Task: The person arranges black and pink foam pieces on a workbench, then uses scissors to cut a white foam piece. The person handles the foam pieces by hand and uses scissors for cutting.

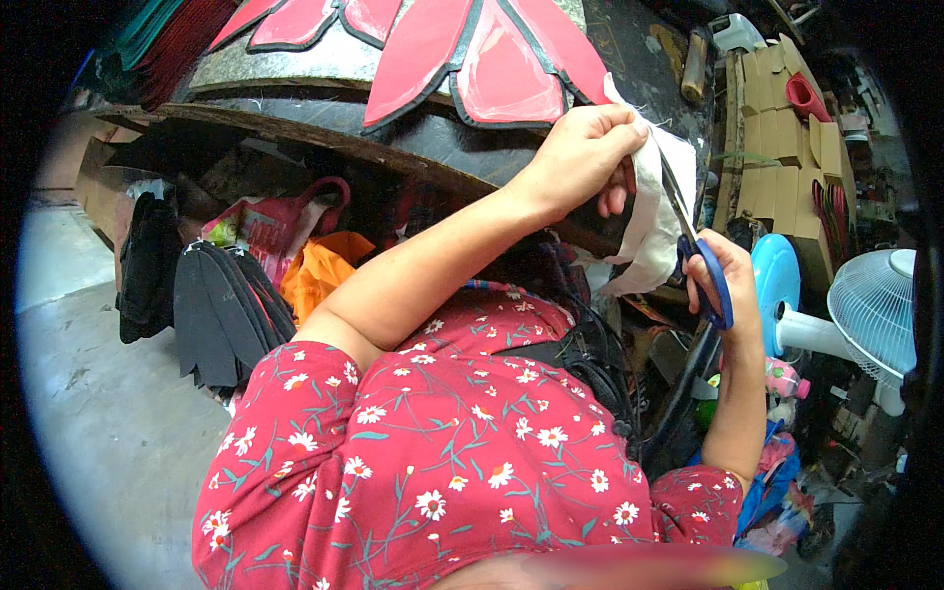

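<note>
Pinched in my left hand [588, 157] is the upper edge of a white cloth [644, 231] that hangs down below my fingers. My right hand [728, 275] grips scissors with dark blue handles [716, 283]. The blades point up and lie along the cloth, close to my left fingertips; whether they are parted I cannot tell. Just left of the cloth, a red petal-shaped piece with black edging [511, 74] lies on the dark worktable [413, 138]. Similar red pieces [295, 25] rest farther left on a pale board [221, 74].
On the right stand a white and blue fan [870, 305] and stacked cardboard pieces [782, 147]. Under the table's left part are black cut shapes [221, 305], an orange cloth [324, 270] and a pink bag [270, 231]. A rolled red sheet [806, 98] sits by the cardboard.
</note>
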{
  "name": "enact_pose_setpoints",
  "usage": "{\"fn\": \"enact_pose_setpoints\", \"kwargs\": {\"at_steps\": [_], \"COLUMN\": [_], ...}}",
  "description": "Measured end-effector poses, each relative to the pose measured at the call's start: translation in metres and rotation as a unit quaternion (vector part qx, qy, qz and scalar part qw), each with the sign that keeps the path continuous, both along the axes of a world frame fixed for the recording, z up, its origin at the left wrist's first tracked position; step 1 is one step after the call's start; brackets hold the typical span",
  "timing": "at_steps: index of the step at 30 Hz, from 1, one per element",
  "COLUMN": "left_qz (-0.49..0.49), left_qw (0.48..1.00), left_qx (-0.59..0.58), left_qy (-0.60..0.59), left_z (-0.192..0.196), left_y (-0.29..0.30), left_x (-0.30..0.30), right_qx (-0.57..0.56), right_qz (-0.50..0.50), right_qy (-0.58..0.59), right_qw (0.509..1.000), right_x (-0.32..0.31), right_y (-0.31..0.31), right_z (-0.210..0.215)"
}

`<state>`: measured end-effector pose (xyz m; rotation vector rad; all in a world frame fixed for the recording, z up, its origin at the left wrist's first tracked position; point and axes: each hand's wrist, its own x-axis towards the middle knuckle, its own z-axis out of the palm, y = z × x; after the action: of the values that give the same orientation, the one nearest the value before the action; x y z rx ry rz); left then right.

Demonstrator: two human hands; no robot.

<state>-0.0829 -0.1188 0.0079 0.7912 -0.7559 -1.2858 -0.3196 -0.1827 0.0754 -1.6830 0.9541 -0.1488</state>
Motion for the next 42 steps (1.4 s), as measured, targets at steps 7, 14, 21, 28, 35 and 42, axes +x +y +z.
{"fn": "enact_pose_setpoints", "kwargs": {"at_steps": [7, 14, 21, 28, 35, 42], "left_qz": [0.002, -0.007, -0.003, 0.004, -0.049, -0.046], "left_qw": [1.0, 1.0, 0.998, 0.998, 0.967, 0.955], "left_qx": [-0.012, -0.015, -0.036, -0.033, 0.059, 0.086], "left_qy": [0.017, -0.015, -0.057, -0.045, -0.244, -0.279], "left_z": [-0.002, -0.003, -0.006, -0.005, 0.013, 0.014], "left_y": [-0.002, 0.0, -0.002, -0.001, 0.021, 0.034], "left_x": [0.001, 0.002, -0.001, 0.003, 0.014, 0.026], "right_qx": [-0.004, -0.019, 0.029, 0.014, 0.074, 0.078], "right_qz": [0.052, 0.017, 0.011, 0.073, 0.16, 0.174], "right_qy": [-0.067, 0.002, -0.01, -0.065, 0.019, -0.028], "right_qw": [0.996, 1.0, 0.999, 0.995, 0.984, 0.981], "right_x": [0.001, 0.002, -0.008, -0.025, -0.018, 0.0], "right_y": [-0.005, -0.005, 0.0, -0.006, -0.018, -0.021], "right_z": [-0.003, -0.003, -0.005, 0.006, 0.016, 0.003]}}
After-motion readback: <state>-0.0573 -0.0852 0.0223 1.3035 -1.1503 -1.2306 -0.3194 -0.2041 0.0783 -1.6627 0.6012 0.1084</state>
